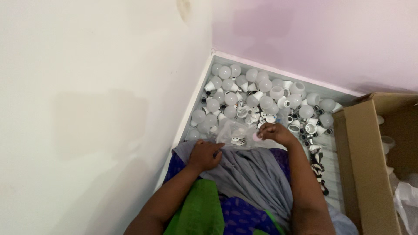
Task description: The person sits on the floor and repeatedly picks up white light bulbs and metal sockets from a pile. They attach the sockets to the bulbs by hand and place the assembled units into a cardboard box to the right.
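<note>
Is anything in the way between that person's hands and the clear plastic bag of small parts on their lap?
Nothing visible. The left hand rests beside the clear plastic bag on the grey cloth, and the right hand already touches the bag's far edge, fingers at a small pink piece.

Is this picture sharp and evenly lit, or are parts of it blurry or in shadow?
Head view: the light is soft and even, without hard glare; a faint shadow patch lies on the cream wall. The white bulb pile is fairly sharp. The left hand and right hand, on a clear plastic bag, look slightly soft. The cardboard box is cut off by the frame's edge.
</note>
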